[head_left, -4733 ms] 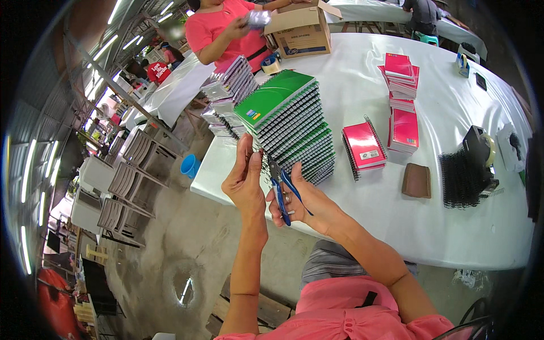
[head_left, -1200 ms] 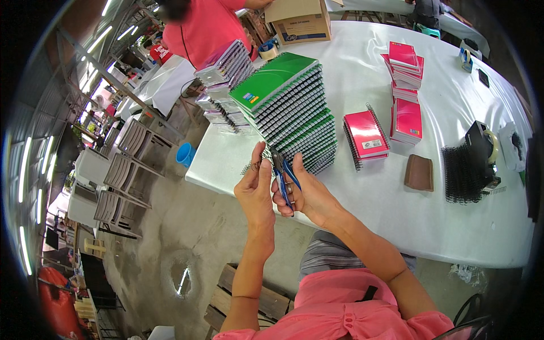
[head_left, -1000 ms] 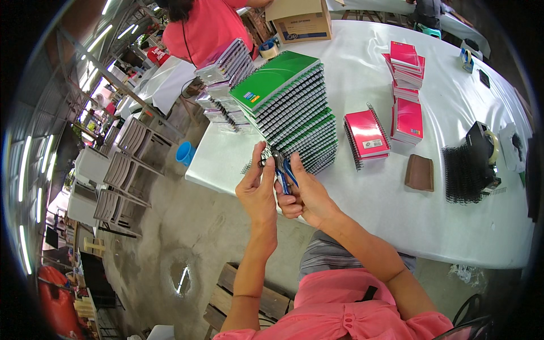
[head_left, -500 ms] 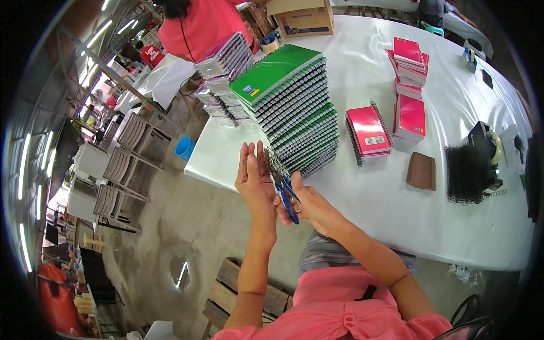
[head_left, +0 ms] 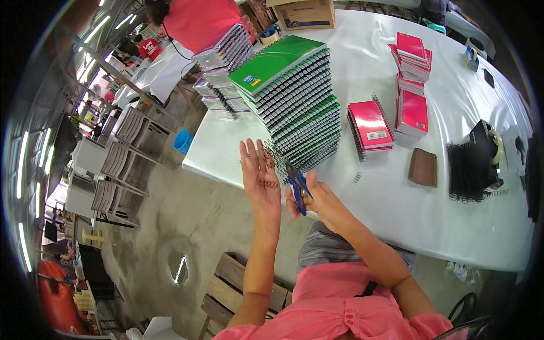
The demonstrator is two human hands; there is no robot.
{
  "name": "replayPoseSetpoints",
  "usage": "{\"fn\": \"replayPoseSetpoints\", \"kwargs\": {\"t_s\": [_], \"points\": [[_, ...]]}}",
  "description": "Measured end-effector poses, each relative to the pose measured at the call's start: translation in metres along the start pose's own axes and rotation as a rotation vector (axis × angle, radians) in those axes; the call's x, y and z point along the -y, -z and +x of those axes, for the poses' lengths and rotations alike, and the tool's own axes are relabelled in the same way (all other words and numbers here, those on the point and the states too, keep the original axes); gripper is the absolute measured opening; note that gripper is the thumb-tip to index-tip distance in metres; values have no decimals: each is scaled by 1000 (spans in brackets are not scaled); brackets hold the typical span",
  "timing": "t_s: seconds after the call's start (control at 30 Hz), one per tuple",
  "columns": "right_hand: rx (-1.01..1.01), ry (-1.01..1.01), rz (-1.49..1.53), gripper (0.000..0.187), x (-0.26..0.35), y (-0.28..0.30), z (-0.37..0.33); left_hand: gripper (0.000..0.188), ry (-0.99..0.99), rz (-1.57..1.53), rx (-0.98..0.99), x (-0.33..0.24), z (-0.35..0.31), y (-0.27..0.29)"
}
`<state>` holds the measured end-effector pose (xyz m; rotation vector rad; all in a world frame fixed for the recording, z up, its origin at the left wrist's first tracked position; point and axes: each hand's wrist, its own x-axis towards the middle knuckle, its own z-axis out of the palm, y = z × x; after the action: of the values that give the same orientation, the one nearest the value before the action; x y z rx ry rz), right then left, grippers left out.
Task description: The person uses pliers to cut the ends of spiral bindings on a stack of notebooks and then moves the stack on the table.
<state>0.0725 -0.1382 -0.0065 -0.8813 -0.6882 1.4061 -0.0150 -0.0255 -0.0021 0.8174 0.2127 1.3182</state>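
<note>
My left hand is held palm up with its fingers stretched out, in front of the tall stack of green spiral notebooks. A short dark wire coil rests across its palm, and more coil wire shows beside the fingers. My right hand is closed around blue-handled pliers. Their handles are spread and the dark jaws point up toward the coil wire near the left fingers; whether they touch it I cannot tell. A small cut piece of coil lies on the table to the right.
Pink spiral notebooks and more pink stacks stand on the white-covered table. A brown wallet-like item and black coils lie at right. Wrapped notebooks stand at left, near a person in pink.
My right hand and the pliers have moved slightly up and right, away from the left palm. The left fingers have spread more. A small coil piece now shows on the table.
</note>
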Motion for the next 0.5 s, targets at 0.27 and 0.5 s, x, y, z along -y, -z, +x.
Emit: {"fn": "replayPoseSetpoints", "kwargs": {"t_s": [0.27, 0.5], "points": [[-466, 290, -876, 30, 3, 39, -41, 46, 199, -491, -355, 6, -10, 42], [-895, 350, -1821, 43, -1, 99, -104, 56, -62, 547, -135, -17, 43, 26]]}}
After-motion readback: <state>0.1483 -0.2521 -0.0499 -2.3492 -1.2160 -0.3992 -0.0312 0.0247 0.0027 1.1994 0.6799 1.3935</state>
